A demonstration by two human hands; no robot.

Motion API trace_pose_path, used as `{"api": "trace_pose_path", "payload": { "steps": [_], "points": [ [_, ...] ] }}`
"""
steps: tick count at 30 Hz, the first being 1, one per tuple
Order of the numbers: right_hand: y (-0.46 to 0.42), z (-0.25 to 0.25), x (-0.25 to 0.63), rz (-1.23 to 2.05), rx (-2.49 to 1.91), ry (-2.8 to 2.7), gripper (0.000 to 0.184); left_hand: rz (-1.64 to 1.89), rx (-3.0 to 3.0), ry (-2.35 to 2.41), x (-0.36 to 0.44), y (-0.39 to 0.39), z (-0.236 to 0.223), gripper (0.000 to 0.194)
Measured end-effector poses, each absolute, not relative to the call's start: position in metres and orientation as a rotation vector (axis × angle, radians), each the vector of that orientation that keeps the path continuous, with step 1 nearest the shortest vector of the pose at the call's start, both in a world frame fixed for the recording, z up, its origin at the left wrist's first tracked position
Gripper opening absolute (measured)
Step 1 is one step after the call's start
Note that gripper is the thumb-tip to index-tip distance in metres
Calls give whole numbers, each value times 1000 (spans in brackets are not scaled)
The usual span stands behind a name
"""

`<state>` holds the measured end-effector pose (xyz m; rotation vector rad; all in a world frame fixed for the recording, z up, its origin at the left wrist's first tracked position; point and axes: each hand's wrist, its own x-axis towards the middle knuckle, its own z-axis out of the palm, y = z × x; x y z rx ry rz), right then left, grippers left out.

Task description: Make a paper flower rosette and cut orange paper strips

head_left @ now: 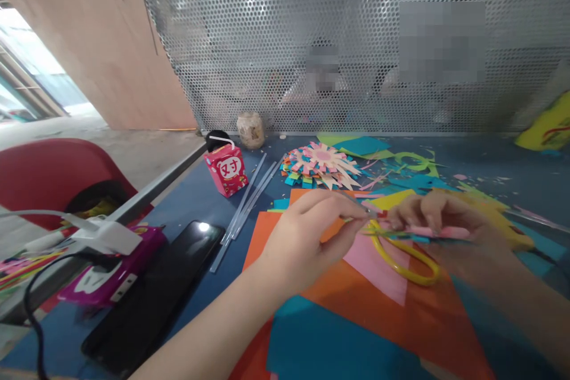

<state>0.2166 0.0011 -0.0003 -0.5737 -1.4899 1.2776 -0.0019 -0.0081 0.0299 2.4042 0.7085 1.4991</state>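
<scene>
My left hand [312, 231] reaches in over the coloured paper, thumb and fingertips pinched together. What is between those fingertips is too small to make out. Opposite it, my right hand [445, 214] has its fingers closed around a narrow pink paper piece [461, 233] with blue and green edges beneath it. Just under both hands is a pair of scissors with a yellow loop handle [412, 276]; its blades are hidden. Orange sheets [427, 320], a pink sheet [394, 286] and a blue sheet [338, 338] lie below.
Fringed paper flowers [320, 163] are piled behind my hands, near paper scraps [414, 163]. At left are clear plastic sticks [249, 202], a red drink carton [227, 171], a black phone [155, 297] and a purple power strip [102, 285]. A perforated metal panel [267, 24] stands behind.
</scene>
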Motion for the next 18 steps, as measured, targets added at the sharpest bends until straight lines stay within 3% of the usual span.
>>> {"api": "trace_pose_path", "payload": {
  "steps": [6, 16, 18],
  "points": [
    [-1, 11, 215, 1281, -421, -1608, 13, 1477, 2656, 470, -6, -25, 42, 16],
    [-12, 16, 212, 1140, -531, -1693, 14, 1225, 2613, 526, -17, -33, 42, 40],
    [-12, 15, 212, 1160, -600, -1638, 19, 1296, 2575, 587, -14, -36, 34, 37]
  ]
}}
